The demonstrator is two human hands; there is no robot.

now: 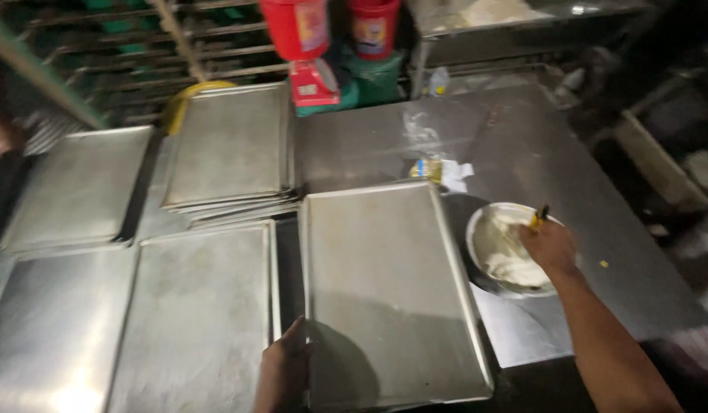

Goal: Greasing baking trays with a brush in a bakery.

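Brush goes into the bowl, tray held ready.

Right hand (pixel 549 246) grips a brush (pixel 539 217) over the white bowl (pixel 484 229), loading up on the pale grease, I'd say. Left hand (pixel 286 367) clasps the near-left edge of the tray (pixel 384 291) in front, just beside the bowl. The next move calls for a well-loaded brush carried across to that tray.

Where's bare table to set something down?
Bare steel table behind the bowl, right of the crumpled wrapper, and along the right edge past the right hand. Left half is crowded: baking trays edge to edge; left hand grips the nearest tray.
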